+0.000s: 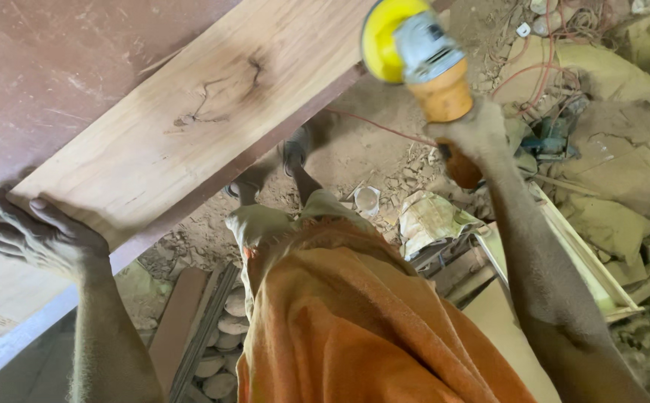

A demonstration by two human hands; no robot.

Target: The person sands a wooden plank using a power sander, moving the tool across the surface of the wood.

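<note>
One wooden plank (190,127) lies diagonally across the reddish-brown worktop (41,67), its near end projecting over the worktop edge. The left hand (37,235) rests flat on that near end, fingers spread wide, gripping nothing. The right hand (470,134) is closed around the orange body of one angle grinder (418,56), fitted with one yellow disc, held at the far edge of the plank. One thin red cable (384,128) runs across the sawdust-covered floor (355,164) below.
</note>
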